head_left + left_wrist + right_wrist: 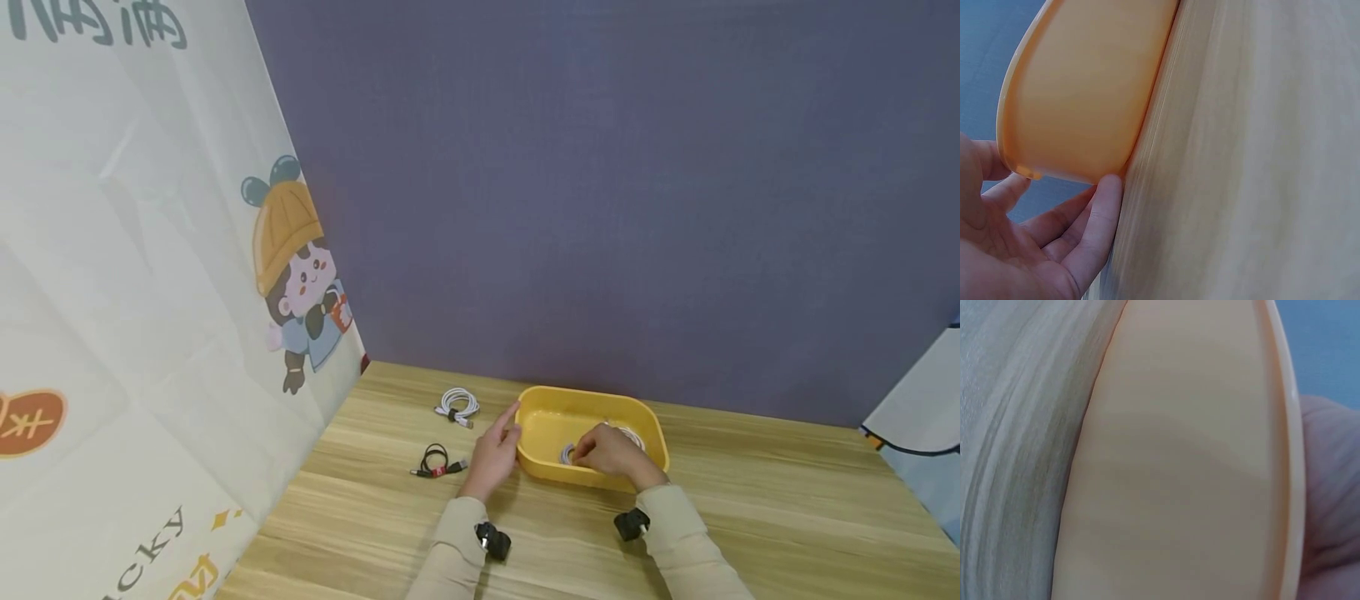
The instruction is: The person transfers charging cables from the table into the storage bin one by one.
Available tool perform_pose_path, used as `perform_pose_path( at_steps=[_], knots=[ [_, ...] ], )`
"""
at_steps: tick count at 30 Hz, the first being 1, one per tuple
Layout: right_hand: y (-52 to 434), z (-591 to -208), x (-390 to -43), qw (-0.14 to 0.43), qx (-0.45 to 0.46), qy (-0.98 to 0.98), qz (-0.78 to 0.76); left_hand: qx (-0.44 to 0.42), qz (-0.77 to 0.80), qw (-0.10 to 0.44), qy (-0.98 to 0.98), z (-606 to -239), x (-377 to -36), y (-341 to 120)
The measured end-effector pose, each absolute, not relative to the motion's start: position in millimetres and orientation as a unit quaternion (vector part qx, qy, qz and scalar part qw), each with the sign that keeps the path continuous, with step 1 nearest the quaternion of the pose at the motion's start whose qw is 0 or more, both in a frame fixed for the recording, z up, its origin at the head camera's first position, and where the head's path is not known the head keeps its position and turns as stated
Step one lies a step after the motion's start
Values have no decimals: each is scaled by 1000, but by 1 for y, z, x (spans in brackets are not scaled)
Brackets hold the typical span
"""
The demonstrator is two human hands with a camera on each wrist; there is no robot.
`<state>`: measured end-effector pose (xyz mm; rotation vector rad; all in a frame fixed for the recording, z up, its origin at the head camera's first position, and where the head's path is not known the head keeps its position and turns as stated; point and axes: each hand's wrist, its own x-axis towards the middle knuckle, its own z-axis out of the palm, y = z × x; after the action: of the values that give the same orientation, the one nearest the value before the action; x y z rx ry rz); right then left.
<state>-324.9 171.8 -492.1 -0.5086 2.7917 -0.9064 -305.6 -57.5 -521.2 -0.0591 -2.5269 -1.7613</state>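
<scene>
A yellow plastic bin (551, 472) stands on the wooden table. My left hand (492, 457) rests against its left end, fingers fairly straight and fingertips (1109, 187) touching the outer wall in the left wrist view. My right hand (611, 454) reaches over the front rim into the bin. Its thumb and fingertips pinch a light grey coiled cable (566, 454) close to the bin floor. Behind that hand, a white coiled cable (632, 436) lies at the bin's right side, partly hidden. The bin's front wall (1172, 456) hides the right fingers in the right wrist view.
Left of the bin, a white coiled cable (457, 403) with a dark tie lies on the table. Nearer the front is a black coiled cable (435, 462) with a red tag. A dark blue panel (600, 208) rises behind the table and a printed white sheet (150, 250) at left.
</scene>
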Motion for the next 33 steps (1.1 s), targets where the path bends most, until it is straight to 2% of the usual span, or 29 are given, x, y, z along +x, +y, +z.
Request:
perform_pose_path(
  at_steps=[11,20,25,33],
  knots=[
    [175,-491,-322,84,-165,930,-317,-19,-572,29,-819,-522,-306,-56],
    [187,-493,-321,46,-151,922,-353,-17,-574,27,-818,-524,-307,-54],
    [201,-492,-321,-5,-154,923,-353,-12,-573,31,-819,-525,-311,-51],
    [229,-499,-323,-139,-152,914,-350,-9,-572,37,-819,-525,-316,-45]
  ],
)
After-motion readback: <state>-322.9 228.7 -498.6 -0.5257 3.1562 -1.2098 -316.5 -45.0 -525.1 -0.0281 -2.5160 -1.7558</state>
